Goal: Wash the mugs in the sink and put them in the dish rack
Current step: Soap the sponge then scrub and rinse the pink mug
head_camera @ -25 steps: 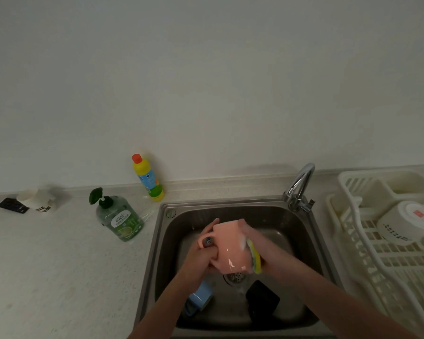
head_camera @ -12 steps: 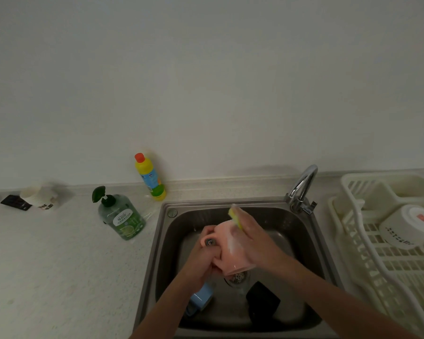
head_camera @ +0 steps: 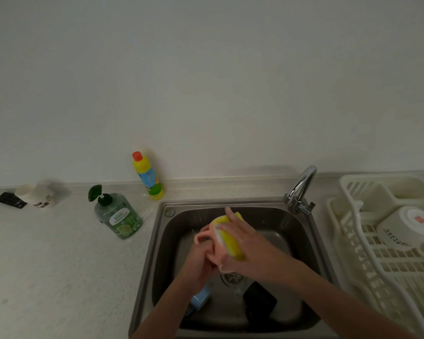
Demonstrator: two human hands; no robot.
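Observation:
Over the steel sink [head_camera: 171, 231], my left hand [head_camera: 201, 263] grips a pink mug [head_camera: 207, 234] from below, its handle pointing left. My right hand [head_camera: 250, 243] presses a yellow sponge [head_camera: 230, 238] against the mug's side, fingers laid over the sponge. On the sink floor lie a blue mug [head_camera: 200, 299], partly hidden by my left forearm, and a black mug [head_camera: 258, 302]. A white mug [head_camera: 406, 226] lies upside down in the white dish rack [head_camera: 377, 260] at the right.
A chrome tap [head_camera: 300, 189] stands at the sink's back right corner. On the counter to the left are a green soap pump bottle [head_camera: 118, 214], a yellow bottle with a red cap [head_camera: 148, 177], a white cup [head_camera: 37, 195] and a black packet [head_camera: 10, 199].
My right hand has carried the sponge from the mug's right side up over its top to the left, and it now lies across the mug's upper side. My left hand keeps its grip.

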